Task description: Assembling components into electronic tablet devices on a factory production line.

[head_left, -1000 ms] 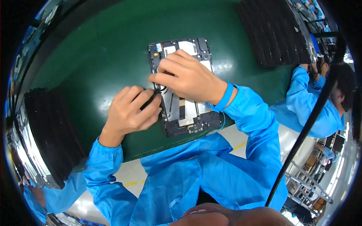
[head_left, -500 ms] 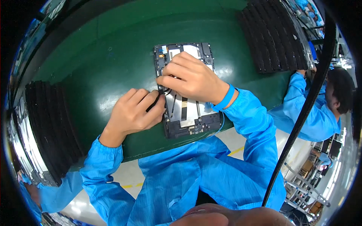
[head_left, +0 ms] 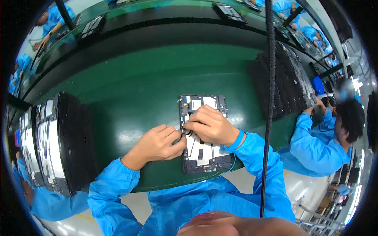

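An opened tablet [head_left: 208, 160] lies flat on the green table [head_left: 126, 78], its insides facing up. Silver plates, black strips and small boards show within its dark frame. At its left edge, my left hand [head_left: 157, 144] has thumb and forefinger pinched together, a dark bit showing at their tips. My right hand [head_left: 210, 126] reaches over the upper left part of the tablet, fingers bent and pressed together at the same edge. What either hand grips is too small and covered to name. A blue band with a thin cord circles my right wrist.
Stacks of similar dark panels stand at left [head_left: 75, 145] and right [head_left: 281, 82]. A black cable [head_left: 269, 98] hangs across the right side of the view. Beyond the table runs a dark ledge [head_left: 157, 37] with more tablets past it. A co-worker [head_left: 321, 141] sits at right.
The view has tipped upward, so the tablet and hands sit lower and the far ledge shows. Both hands stay at the tablet's left edge; their fingers have shifted only slightly.
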The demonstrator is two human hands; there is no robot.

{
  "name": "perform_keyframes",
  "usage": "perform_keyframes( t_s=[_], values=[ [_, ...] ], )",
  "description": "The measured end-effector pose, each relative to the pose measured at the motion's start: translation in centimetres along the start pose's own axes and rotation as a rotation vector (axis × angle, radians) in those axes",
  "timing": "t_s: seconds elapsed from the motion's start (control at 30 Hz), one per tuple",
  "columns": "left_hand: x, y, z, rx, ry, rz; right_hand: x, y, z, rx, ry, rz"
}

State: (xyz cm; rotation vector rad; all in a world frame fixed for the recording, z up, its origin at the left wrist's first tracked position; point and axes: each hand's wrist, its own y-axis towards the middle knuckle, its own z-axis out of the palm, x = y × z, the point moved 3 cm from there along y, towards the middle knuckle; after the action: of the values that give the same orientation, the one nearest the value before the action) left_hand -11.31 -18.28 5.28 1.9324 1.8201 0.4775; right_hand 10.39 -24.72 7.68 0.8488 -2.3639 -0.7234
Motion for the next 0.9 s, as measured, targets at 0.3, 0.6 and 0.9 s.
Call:
perform_keyframes(
  t_s=[0.3,0.6,0.9],
  values=[
    [0.2,0.9,-0.1,0.000,-0.029,-0.041,-0.6,0.4,-0.2,-0.014,-0.002,0.045],
    [-0.7,1.2,-0.1,-0.003,-0.044,-0.101,-0.4,0.3,-0.4,-0.005,-0.004,0.090],
    [-0.9,1.0,0.1,0.003,-0.045,-0.121,-0.5,0.2,-0.3,-0.018,-0.006,0.094]
  ],
)
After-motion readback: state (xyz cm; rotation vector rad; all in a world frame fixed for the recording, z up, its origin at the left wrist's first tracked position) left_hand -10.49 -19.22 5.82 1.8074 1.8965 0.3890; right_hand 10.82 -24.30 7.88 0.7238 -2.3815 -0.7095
